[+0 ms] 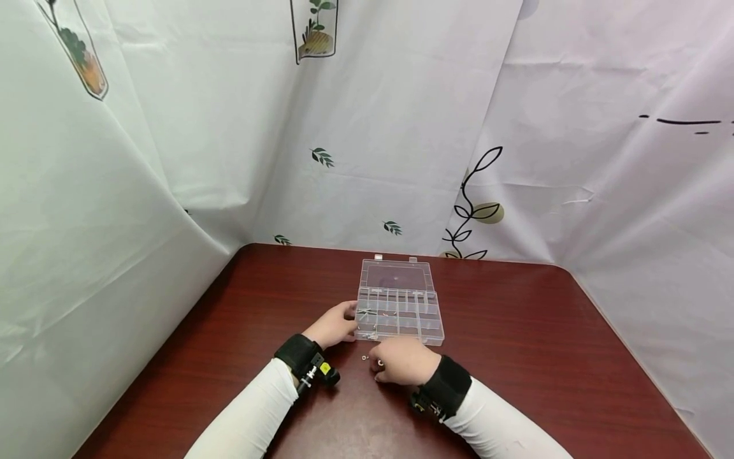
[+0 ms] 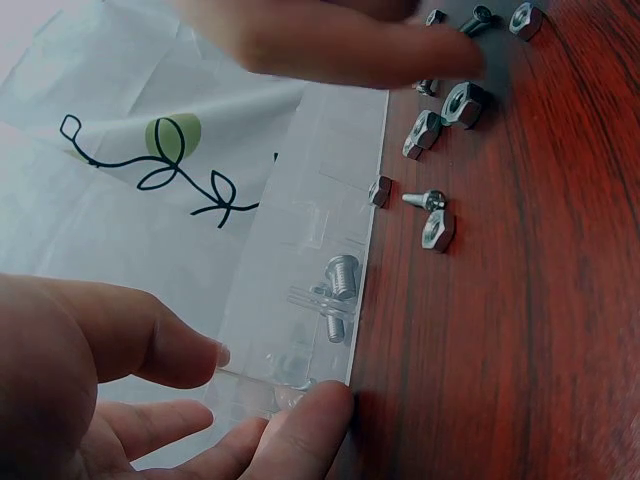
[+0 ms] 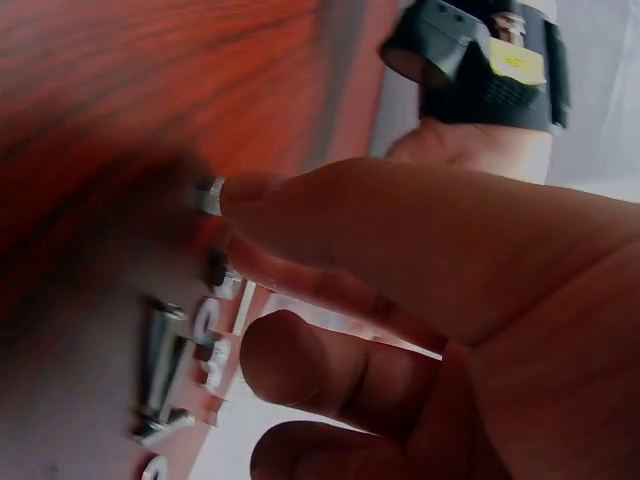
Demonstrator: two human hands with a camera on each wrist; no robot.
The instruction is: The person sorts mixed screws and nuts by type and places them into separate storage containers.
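A clear plastic compartment box (image 1: 408, 323) lies on the table with its lid (image 1: 395, 275) laid back. My left hand (image 1: 337, 324) grips its left end, thumb on the wall edge and fingers along the outside, as the left wrist view shows. Screws (image 2: 342, 280) are visible through the front wall. In front of the box, my right hand (image 1: 401, 360) has its fingers curled low over the table. A small metal nut (image 3: 213, 196) is at its thumb tip, apparently pinched; the index fingertip is partly hidden. Loose nuts (image 2: 437, 230) and small screws (image 2: 425, 199) lie nearby.
The dark red wooden table (image 1: 516, 331) carries the box near its middle. White printed cloth (image 1: 395, 127) hangs behind it and along both sides. A longer screw (image 3: 160, 360) lies among the loose pieces below my right hand.
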